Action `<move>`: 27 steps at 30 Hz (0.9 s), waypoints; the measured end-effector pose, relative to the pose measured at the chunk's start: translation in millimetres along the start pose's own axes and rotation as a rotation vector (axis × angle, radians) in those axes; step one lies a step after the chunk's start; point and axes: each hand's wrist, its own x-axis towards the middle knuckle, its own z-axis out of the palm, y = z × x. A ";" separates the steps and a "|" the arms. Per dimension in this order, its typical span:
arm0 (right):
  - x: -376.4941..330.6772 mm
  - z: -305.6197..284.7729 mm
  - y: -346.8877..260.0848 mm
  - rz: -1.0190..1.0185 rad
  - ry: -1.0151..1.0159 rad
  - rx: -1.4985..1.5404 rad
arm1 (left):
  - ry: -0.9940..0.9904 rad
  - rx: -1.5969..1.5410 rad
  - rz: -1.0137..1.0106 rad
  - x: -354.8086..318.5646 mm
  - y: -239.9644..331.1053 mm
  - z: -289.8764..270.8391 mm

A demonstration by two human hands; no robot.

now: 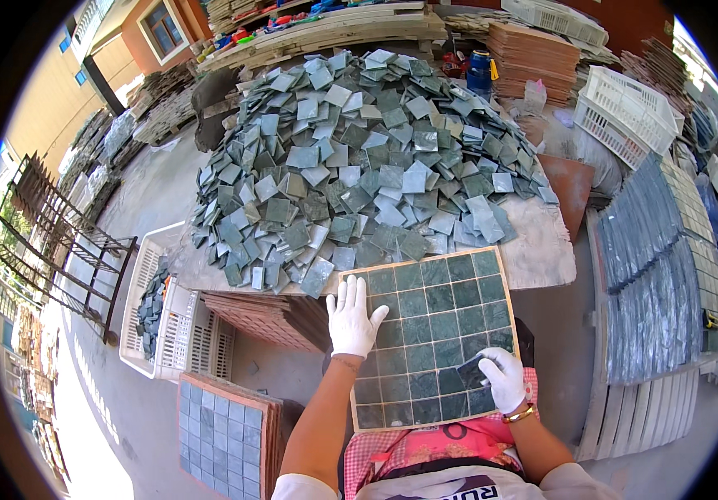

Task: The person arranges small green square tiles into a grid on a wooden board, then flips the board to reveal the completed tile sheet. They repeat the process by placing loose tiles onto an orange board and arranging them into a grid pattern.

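A square tile board (pixel 434 333), filled with rows of dark green stone squares in a pale frame, lies tilted on the person's lap, its far edge against the desk (pixel 542 250). The left hand (pixel 352 318), in a white glove, lies flat with its fingers spread apart on the board's left edge, palm down, holding nothing. The right hand (pixel 501 377), also gloved and with a gold bracelet at the wrist, rests at the board's lower right corner, its fingers pinched together on a single dark tile (pixel 469 371) that sits tilted just above the grid. Beyond the board, the desk carries a big loose heap of green tiles (pixel 359 158), spilling nearly to its near rim. Left of the board, under the desk edge, stands a white plastic crate (pixel 163 333) with a few green pieces inside, and below that crate lies another finished board of bluish squares (pixel 221 429) on a reddish tray. Right of the board, long mounted sheets of grey-blue tile (pixel 647 275) are laid out in rows, with a white basket (pixel 626 112) farther off behind them.
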 end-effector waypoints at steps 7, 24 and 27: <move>-1.3 -17.6 10.7 0.022 0.054 0.221 | 0.013 0.003 0.069 -14.1 29.8 4.6; 0.3 -29.2 8.4 0.069 0.107 0.477 | 0.060 -0.270 0.238 -18.5 105.4 3.5; 1.8 -34.6 9.4 0.018 0.076 0.462 | 0.008 -0.287 0.183 -10.4 107.1 2.1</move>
